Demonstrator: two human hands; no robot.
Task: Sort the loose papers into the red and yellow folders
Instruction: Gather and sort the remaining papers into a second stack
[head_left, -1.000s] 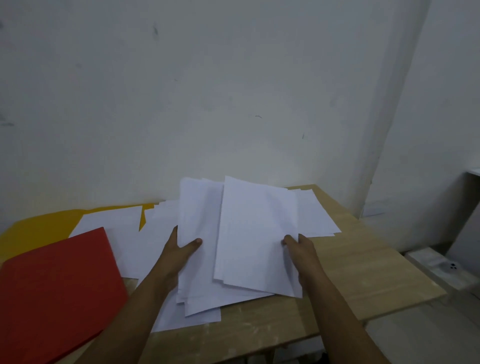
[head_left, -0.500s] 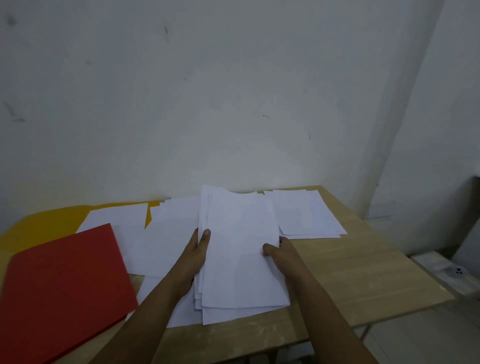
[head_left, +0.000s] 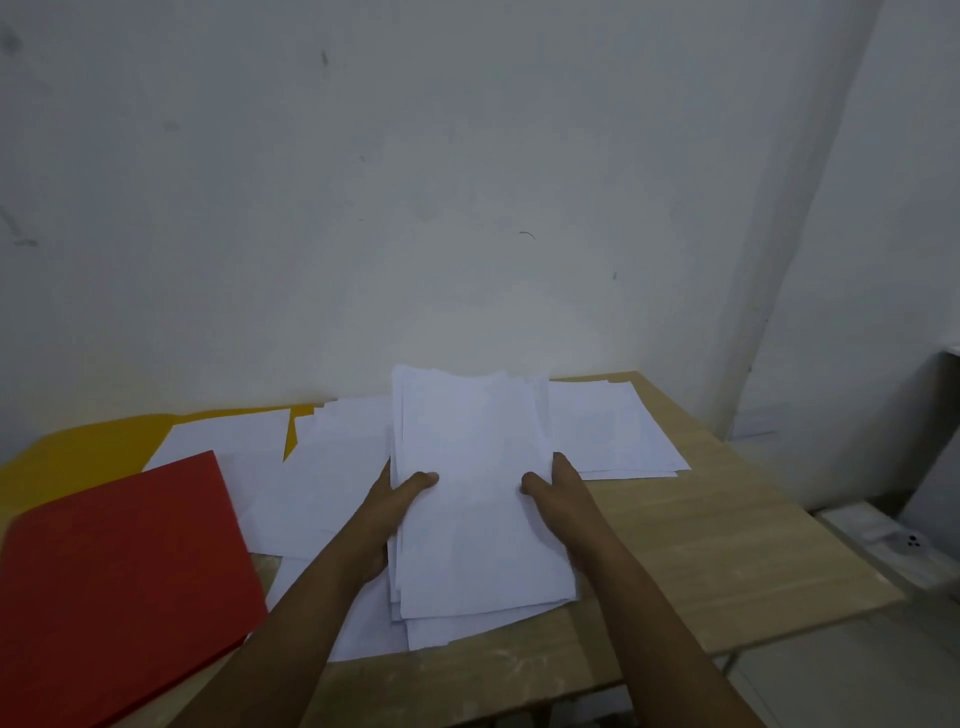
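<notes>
On the table (head_left: 727, 561), your left hand (head_left: 387, 512) and right hand (head_left: 563, 493) grip opposite edges of 1 paper stack (head_left: 478, 499), thumbs on top, between the red folder (head_left: 119, 577) and more loose sheets (head_left: 608, 431), yellow folder (head_left: 78, 452) behind.

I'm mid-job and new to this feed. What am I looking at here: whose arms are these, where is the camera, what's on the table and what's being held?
There is no machine here. The two bare arms belong to a person, and the single picture comes from a camera worn on that person's head, looking forward and down.

The left hand and right hand grip a stack of white papers by its two side edges, thumbs on top.

On the wooden table lie more loose white sheets to the left and another small pile at the back right. The red folder lies closed at the near left. The yellow folder lies behind it, partly covered by sheets. A plain wall stands behind.
</notes>
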